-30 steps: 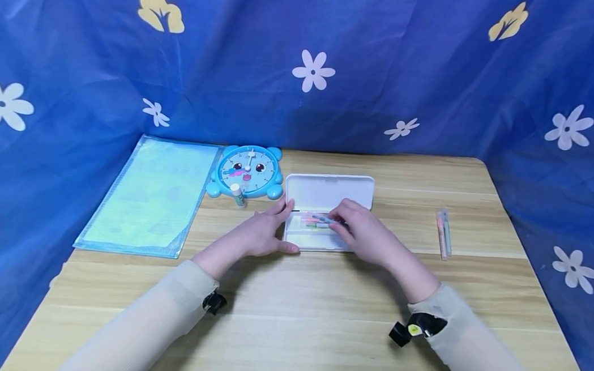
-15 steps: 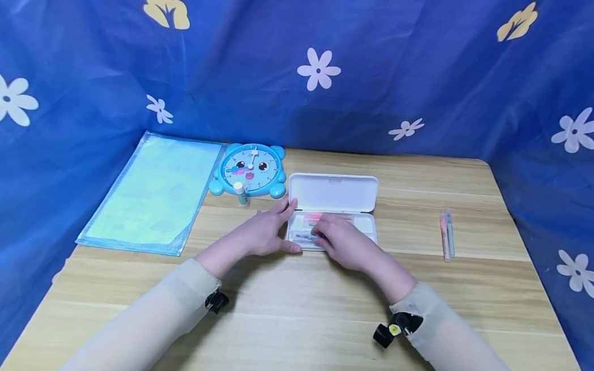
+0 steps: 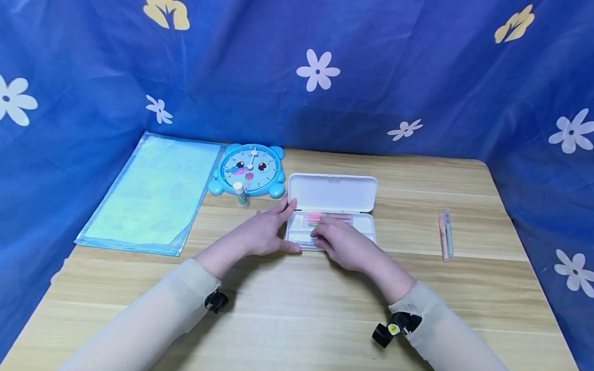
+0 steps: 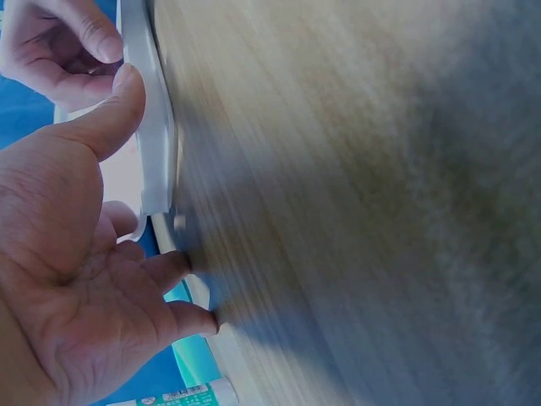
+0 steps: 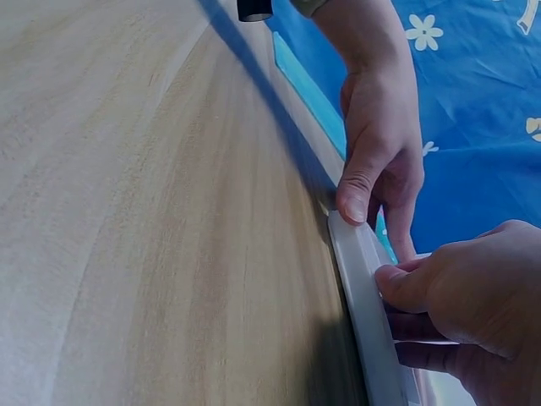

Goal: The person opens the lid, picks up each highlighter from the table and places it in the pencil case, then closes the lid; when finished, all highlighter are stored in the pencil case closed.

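Observation:
A white pencil case [image 3: 332, 192] lies with its lid raised at the middle of the table. My left hand [image 3: 269, 229] grips the case's left end, thumb at the front corner and forefinger near the hinge; in the left wrist view its other fingers reach down to the tabletop. Inside the case, my right hand [image 3: 342, 242] has its fingers curled over the front compartment, pinching a slim bluish pen [image 3: 306, 243] whose left end shows. Much of that pen is hidden by the hand. Pink and green pens [image 3: 315, 216] lie in the back compartment.
A blue clock with a cartoon face [image 3: 249, 171] stands behind my left hand, with a glue stick [image 3: 240, 193] at its front. Further left lies a light-blue mesh folder [image 3: 148, 193]. Two pens, pink and blue-green [image 3: 446, 235], lie at the right. A blue curtain [image 3: 365, 70] surrounds the table.
My right hand has moved left and toward the front of the case, bringing the bluish pen down from the back compartment into the front one. My left hand has stayed on the case.

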Demonstrator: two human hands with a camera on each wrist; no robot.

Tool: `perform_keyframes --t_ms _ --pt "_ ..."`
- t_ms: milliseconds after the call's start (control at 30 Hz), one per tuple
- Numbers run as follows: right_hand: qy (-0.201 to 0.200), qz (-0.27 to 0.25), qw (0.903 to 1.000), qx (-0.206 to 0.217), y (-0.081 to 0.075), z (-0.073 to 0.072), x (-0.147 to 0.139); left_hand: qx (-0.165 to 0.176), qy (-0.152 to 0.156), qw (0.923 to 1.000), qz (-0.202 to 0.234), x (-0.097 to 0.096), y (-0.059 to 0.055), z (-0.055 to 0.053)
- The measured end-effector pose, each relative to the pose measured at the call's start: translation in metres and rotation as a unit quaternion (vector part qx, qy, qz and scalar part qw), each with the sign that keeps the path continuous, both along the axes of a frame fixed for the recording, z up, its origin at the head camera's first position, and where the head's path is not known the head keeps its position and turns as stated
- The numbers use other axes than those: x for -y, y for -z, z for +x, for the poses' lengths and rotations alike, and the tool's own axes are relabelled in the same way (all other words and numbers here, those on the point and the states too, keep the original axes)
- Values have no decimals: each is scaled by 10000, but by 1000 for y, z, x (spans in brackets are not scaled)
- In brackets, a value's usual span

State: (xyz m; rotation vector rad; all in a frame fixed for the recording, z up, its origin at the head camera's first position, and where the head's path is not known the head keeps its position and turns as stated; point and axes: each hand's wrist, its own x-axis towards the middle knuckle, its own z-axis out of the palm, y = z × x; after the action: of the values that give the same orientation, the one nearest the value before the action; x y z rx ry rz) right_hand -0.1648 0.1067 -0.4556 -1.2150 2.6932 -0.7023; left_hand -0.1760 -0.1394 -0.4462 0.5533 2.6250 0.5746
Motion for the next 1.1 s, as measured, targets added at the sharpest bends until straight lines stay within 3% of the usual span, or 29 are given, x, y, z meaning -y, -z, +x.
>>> perform_keyframes --t_ms 433,800,1100 --pt "388 -463 9982 62 -19 -1 -26 41 -26 10000 -78 0 0 1" --pt "1045 -878 9906 22 -35 0 -77 21 -15 10000 -43 -1 1 0" --pt "1669 -1185 9788 -84 -38 -1 -124 -11 -9 10000 3 -2 -1 1"
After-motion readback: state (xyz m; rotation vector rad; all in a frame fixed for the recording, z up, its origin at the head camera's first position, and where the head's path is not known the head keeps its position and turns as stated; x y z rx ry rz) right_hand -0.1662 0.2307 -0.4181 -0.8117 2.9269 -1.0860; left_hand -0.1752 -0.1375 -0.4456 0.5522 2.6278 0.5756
